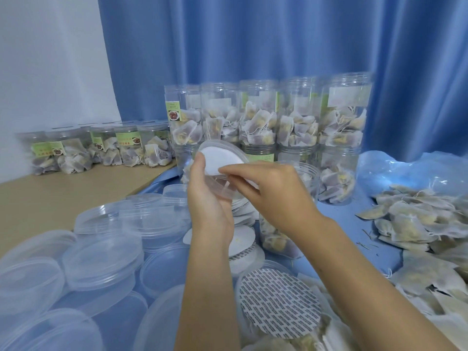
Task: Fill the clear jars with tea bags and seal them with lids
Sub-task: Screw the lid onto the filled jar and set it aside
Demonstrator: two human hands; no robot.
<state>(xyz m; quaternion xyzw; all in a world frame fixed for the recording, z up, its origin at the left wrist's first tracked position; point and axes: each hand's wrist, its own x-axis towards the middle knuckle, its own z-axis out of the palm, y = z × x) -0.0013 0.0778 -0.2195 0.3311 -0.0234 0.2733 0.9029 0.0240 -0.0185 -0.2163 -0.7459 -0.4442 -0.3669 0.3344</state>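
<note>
My left hand [210,198] holds a clear plastic lid [222,158] tilted up in front of me. A white round liner disc [222,157] sits in the lid. My right hand [273,191] pinches the disc's lower edge with thumb and forefinger. Just behind my right hand stands an open clear jar [283,231] partly filled with tea bags. Near the bottom, a jar mouth is covered by a round printed seal [278,304]. Loose tea bags [417,224] lie heaped at the right.
Several loose clear lids [101,252] pile up at the lower left. Stacked open jars of tea bags [266,122] stand at the back by the blue curtain. Lidded jars [101,148] line the tan table at the left. More white liner discs [243,239] lie under my hands.
</note>
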